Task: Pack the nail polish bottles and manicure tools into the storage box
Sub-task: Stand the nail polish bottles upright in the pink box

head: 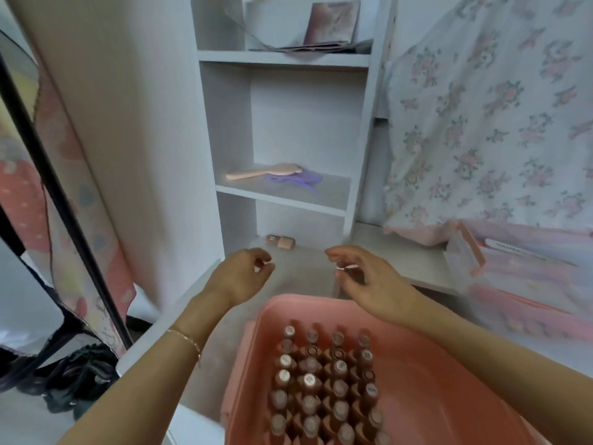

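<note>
Bottles point(324, 387) of nail polish stand in rows inside the pink box point(426, 393) on the table point(301, 277). Left hand point(239, 274) and right hand point(362, 277) hover past it, fingers loosely curled, holding nothing.

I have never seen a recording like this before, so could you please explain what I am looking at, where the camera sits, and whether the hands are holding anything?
There is no machine: a person wears one wide-angle camera on the head, looking down at their own bare hands. The left hand and right hand hover with loosely curled fingers above the white desk; neither visibly holds anything. In front sits a pink plastic tub with rows of upright nail polish bottles. One small pink bottle lies on its side near the white shelf unit, which holds a pink hairbrush.
</note>
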